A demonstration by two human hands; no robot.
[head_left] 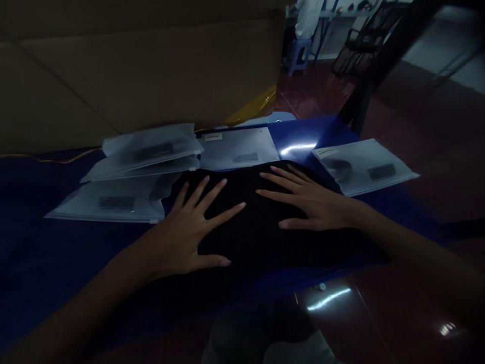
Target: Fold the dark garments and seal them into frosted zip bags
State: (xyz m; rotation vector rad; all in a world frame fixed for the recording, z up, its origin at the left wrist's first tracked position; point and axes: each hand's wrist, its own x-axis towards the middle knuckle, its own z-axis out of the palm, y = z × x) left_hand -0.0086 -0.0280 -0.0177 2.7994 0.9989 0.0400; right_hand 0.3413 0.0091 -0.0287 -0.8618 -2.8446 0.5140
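Observation:
A piece of black cloth [250, 227] lies spread on the blue table, too dark to tell its kind. My left hand [193, 227] rests flat on its left part, fingers spread. On the right part lies my right hand [306, 199], also open with the fingers apart. Frosted zip bags [147, 151] are stacked beyond my left hand, and the lowest bag [113, 202] reaches toward the left. Another bag with a small label [238, 146] lies behind the cloth. To the right of my right hand is one more frosted bag [367, 167], with something dark inside.
A large cardboard box [144, 81] stands along the back of the blue table [326, 131]. A dark metal post [364, 96] rises at the right corner. Farther off, a person [307, 20] sits on a blue stool [298, 55] near a black chair [369, 38].

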